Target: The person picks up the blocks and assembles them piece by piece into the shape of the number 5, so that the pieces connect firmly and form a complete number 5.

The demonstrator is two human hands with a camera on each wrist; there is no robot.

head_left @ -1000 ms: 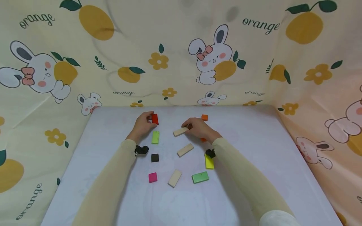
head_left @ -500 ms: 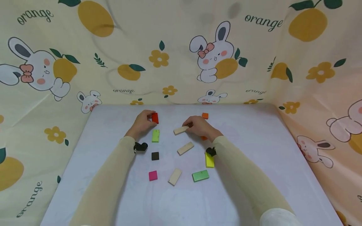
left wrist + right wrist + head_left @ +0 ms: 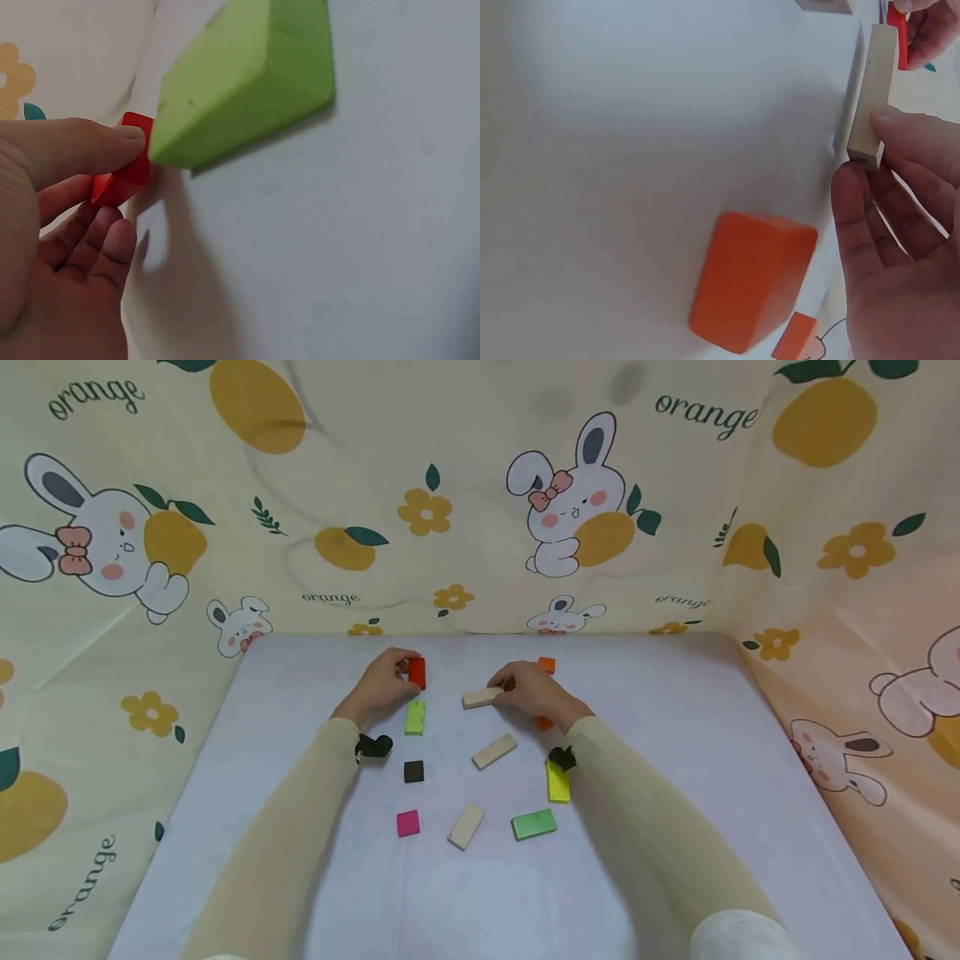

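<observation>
My left hand [image 3: 381, 680] pinches a red block [image 3: 417, 673] near the back of the white table; in the left wrist view the thumb lies along one side of the red block [image 3: 124, 176]. A light green block [image 3: 415, 718] lies just in front of that hand. With thumb and fingers my right hand [image 3: 534, 689] holds one end of a plain wooden block [image 3: 480, 697], whose free end points left toward the red one. The right wrist view shows this wooden block [image 3: 874, 94] between thumb and fingertips, with an orange block [image 3: 742, 281] close by.
On the table [image 3: 322, 877] lie two more wooden blocks, one mid-table [image 3: 494, 752] and one nearer [image 3: 467, 826]. A black block [image 3: 414, 772] and a pink block [image 3: 408, 823] line the left; a yellow block [image 3: 558, 783] and a green block [image 3: 533, 825] the right. Patterned cloth [image 3: 480, 510] stands behind.
The wooden block in my right hand has turned slightly, now nearer level in the head view. My left hand keeps hold of the red block. The whole head view has shifted a little.
</observation>
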